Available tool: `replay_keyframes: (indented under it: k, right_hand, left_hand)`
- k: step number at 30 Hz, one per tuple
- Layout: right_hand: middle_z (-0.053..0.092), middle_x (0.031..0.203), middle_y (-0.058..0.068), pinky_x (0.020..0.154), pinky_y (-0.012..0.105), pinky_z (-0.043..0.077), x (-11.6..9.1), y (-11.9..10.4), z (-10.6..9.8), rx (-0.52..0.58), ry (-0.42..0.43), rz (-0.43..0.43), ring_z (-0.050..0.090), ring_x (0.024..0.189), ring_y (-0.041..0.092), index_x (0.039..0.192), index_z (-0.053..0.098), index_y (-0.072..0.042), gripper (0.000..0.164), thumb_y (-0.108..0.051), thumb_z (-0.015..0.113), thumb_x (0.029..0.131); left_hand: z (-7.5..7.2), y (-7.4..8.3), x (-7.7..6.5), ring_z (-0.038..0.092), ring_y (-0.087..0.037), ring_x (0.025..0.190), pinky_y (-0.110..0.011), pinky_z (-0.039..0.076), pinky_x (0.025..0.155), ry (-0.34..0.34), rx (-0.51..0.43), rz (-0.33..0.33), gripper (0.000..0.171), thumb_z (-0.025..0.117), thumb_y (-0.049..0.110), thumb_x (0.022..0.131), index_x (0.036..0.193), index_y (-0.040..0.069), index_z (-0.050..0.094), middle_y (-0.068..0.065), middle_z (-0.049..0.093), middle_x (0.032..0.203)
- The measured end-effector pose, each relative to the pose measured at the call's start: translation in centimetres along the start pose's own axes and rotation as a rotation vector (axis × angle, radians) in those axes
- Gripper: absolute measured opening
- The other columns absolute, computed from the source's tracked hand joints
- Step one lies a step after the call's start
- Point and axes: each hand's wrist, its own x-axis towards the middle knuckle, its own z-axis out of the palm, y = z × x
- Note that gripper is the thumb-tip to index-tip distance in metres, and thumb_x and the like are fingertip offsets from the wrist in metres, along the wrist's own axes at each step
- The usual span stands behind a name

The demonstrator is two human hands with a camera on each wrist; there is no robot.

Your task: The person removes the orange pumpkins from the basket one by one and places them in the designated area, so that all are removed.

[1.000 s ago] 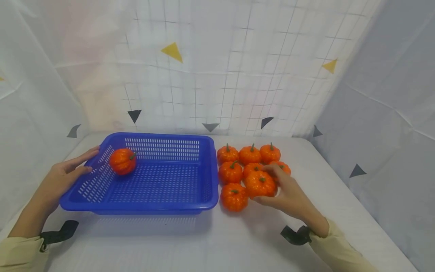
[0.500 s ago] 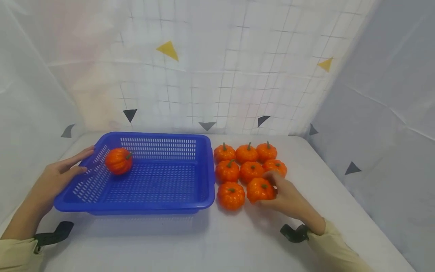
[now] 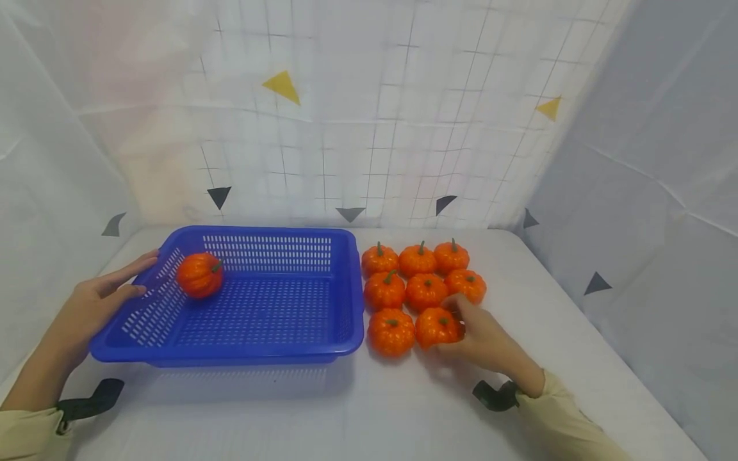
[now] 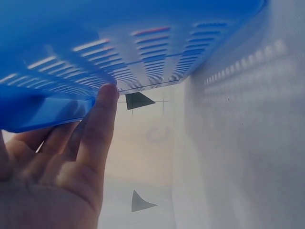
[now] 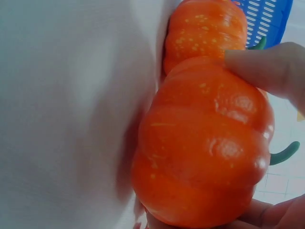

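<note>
A blue plastic basket [image 3: 254, 351] with slotted walls stands on the left of the table, one small orange pumpkin [image 3: 198, 276] inside near its left wall. My left hand [image 3: 95, 307] grips the basket's left rim; in the left wrist view, fingers [image 4: 97, 126] reach up beneath the rim to the outer wall. On the right, my right hand [image 3: 484, 336] holds another orange pumpkin [image 3: 436, 328], thumb at the near side and fingers at the far side. In the right wrist view this pumpkin [image 5: 200, 143] sits close over the white surface, its green stem pointing right.
Several more pumpkins stand in tight rows right of the basket, including a front-row pumpkin [image 3: 391, 333] beside the held one and a middle-row pumpkin [image 3: 426, 292] behind it. A white gridded sheet [image 3: 346, 128] hangs behind the table [image 3: 375, 416].
My right hand has lowered the pumpkin toward the near end of the group, uncovering the middle row. The left hand stays at the basket rim. The head view has shifted slightly.
</note>
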Motion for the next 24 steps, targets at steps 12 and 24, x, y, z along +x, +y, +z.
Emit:
replay_keyframes:
  k: [12,24]
  right_hand:
    - [0.066,0.119,0.01,0.099,0.053,0.052,-0.06,0.15,0.57,-0.035,-0.013,-0.02,0.063,0.107,0.027,0.128,0.054,0.001,0.069,-0.024,0.092,0.077]
    - [0.066,0.113,0.005,0.098,0.051,0.052,-0.09,0.1,0.67,-0.044,-0.014,-0.029,0.062,0.102,0.022,0.125,0.055,-0.002,0.064,-0.026,0.092,0.078]
  left_hand:
    - [0.01,0.02,-0.1,0.012,-0.057,0.149,-0.084,0.006,0.107,-0.001,-0.018,0.002,0.054,0.054,0.029,0.11,0.161,0.017,0.041,0.005,0.031,0.166]
    - [0.0,0.16,-0.09,0.014,-0.06,0.147,-0.086,0.013,0.104,-0.006,-0.004,-0.004,0.055,0.054,0.031,0.11,0.161,0.017,0.04,0.0,0.03,0.167]
